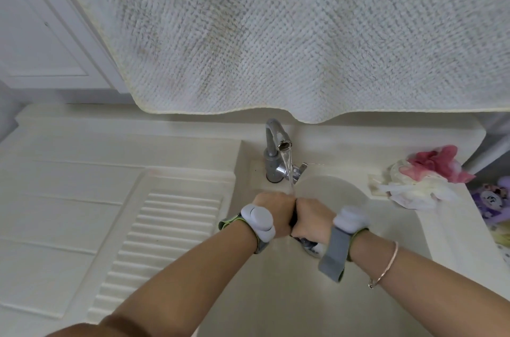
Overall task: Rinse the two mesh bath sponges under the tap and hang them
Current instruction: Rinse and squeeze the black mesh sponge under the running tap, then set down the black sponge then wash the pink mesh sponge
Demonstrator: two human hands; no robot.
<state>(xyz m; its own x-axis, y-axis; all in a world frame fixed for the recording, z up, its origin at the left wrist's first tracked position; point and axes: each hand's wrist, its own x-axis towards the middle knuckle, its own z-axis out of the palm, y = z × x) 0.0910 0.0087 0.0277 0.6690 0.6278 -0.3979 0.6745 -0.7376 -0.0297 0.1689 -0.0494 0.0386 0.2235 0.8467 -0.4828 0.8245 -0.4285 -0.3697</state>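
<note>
Forearms: our two bare arms reach in from the bottom edge, a thin bracelet (386, 263) on the right one, a sensor strapped to each wrist.
Left hand (276, 211): fingers curled into a fist, pressed against the right fist under the stream.
Right hand (313, 216): fingers curled tight too; a dark-and-white scrap of mesh (309, 243) pokes out beneath it, so we judge both hands are wringing one bath sponge (most of it is hidden inside the grip).
Tap (276, 143): running, water landing right where our knuckles meet, over the sink (345, 193).
Second sponge (430, 174): pink and white, resting on the sink's right ledge, well apart from our hands and not under the water.
Towel (276, 33): hangs low, just above the spout.
Washboard (165, 240): ribbed slope to the left.
Risk: water striking closed fists could spray onto the towel or ledge.
Risk: squeezing this hard, the hidden mesh may rinse unevenly.
Risk: the ledge sponge sits near the outer edge; a careless elbow could knock it off.
</note>
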